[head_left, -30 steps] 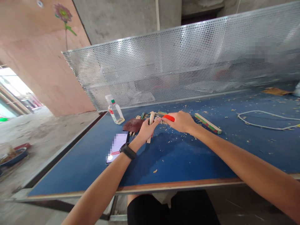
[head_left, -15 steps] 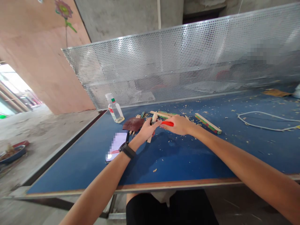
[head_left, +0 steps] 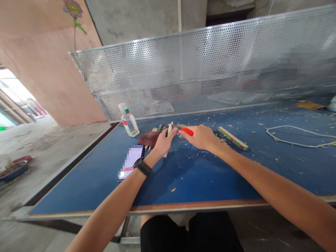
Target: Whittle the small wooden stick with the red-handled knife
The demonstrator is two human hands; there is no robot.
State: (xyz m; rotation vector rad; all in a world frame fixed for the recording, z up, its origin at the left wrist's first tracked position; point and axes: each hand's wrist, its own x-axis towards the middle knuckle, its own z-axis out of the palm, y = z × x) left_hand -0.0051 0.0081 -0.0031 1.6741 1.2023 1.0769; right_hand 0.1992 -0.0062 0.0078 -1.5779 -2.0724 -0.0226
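Knife point(head_left: 187, 131) shifted forward | right hand point(head_left: 202, 137) gripping it | stick point(head_left: 170, 130) juts from clamped left hand point(head_left: 163, 142)

Soft daylight; a blown-out opening point(head_left: 13, 85) glows at far left. White glare streaks the perforated metal panel point(head_left: 183, 70), faint shadows darken the blue bench point(head_left: 89, 189), wide-angle distortion stretches the edges, and pixelation partly masks a phone point(head_left: 136, 155).

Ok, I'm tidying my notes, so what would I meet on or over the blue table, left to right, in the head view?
Bottle, brown sheet, left hand, red handle in the right hand, painted stick, white cord.
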